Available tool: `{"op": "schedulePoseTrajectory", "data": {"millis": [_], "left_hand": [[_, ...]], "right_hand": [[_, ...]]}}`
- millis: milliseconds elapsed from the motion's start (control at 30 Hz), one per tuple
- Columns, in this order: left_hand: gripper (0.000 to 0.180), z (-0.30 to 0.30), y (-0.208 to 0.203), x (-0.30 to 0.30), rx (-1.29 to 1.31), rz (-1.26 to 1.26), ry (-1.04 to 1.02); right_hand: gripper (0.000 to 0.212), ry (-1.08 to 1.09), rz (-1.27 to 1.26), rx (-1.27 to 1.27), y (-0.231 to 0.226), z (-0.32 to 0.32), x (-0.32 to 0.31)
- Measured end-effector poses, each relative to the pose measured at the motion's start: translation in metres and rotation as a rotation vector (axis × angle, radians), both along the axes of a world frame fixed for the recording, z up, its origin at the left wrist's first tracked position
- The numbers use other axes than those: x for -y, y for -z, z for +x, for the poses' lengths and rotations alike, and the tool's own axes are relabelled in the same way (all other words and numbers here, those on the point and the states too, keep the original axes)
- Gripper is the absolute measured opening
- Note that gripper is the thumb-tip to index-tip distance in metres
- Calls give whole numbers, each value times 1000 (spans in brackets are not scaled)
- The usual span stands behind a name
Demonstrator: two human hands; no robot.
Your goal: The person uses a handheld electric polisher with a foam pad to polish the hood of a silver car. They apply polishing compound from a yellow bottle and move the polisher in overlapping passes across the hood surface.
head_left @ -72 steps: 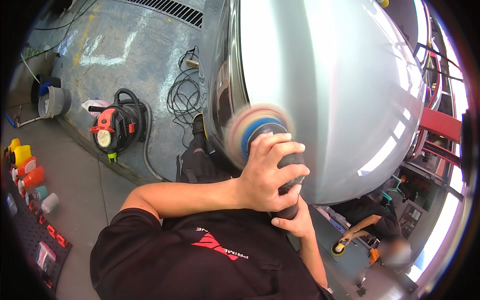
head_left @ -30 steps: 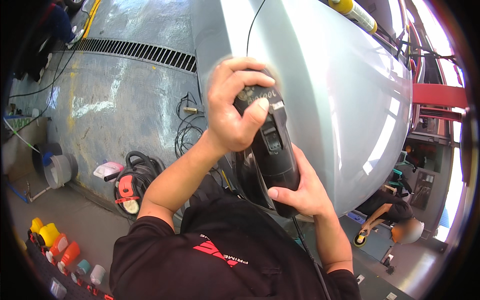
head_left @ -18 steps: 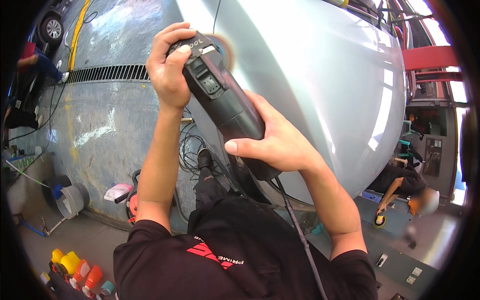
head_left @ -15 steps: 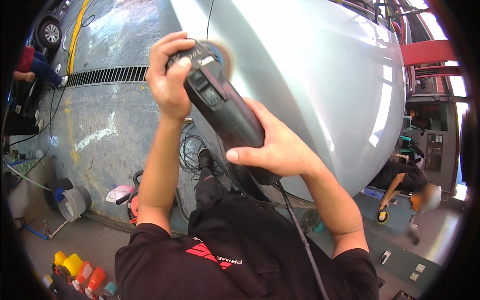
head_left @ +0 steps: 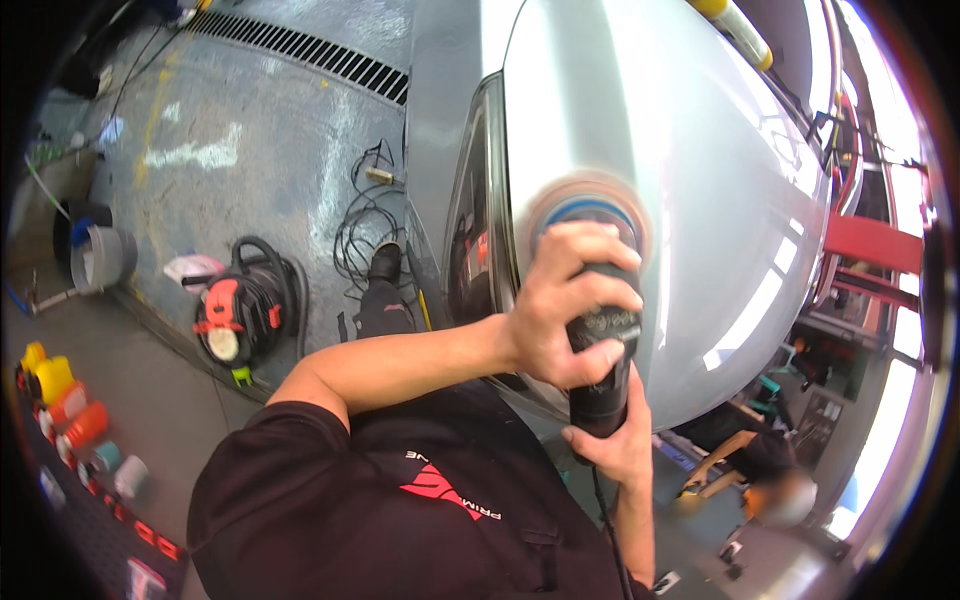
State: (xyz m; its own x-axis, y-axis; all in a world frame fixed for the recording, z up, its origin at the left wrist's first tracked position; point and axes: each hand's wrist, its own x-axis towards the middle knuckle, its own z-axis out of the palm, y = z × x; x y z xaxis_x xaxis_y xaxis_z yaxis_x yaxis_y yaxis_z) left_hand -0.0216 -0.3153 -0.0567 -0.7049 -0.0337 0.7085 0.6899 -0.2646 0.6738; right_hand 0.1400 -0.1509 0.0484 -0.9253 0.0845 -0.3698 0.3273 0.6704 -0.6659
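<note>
A black rotary polisher (head_left: 604, 345) with a blue-backed, tan pad presses on a silver-grey car hood (head_left: 720, 200); the pad is smeared by spinning. My left hand (head_left: 575, 300) is closed over its head, fingers wrapped across the top and thumb along the side. Around the rear of the body, my right hand (head_left: 622, 440) grips the handle. The polisher's black cord (head_left: 603, 510) hangs from that end down past my shirt. Just left of the pad runs the dark headlight (head_left: 476, 220) at the car's edge.
A red and black vacuum cleaner (head_left: 240, 315) stands on the floor at left, near a grey bucket (head_left: 105, 255). Tangled black cables (head_left: 362, 225) lie beside my foot. Several coloured bottles (head_left: 75, 410) line a rack at lower left. Another person (head_left: 760, 460) works at lower right.
The polisher has moved right and nearer to me across the hood and now stands more upright in view. Both hands have stayed on it. My view has shifted, bringing the headlight into sight.
</note>
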Motion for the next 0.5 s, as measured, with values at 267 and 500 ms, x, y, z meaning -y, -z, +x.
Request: {"op": "schedulePoseTrajectory", "data": {"millis": [267,500], "left_hand": [[35,34,2,-22,48,61,39],[31,0,0,-5,48,104,-30]], "right_hand": [[104,151,-83,59,11,29,-5],[111,88,-53,26,16,1,6]]}}
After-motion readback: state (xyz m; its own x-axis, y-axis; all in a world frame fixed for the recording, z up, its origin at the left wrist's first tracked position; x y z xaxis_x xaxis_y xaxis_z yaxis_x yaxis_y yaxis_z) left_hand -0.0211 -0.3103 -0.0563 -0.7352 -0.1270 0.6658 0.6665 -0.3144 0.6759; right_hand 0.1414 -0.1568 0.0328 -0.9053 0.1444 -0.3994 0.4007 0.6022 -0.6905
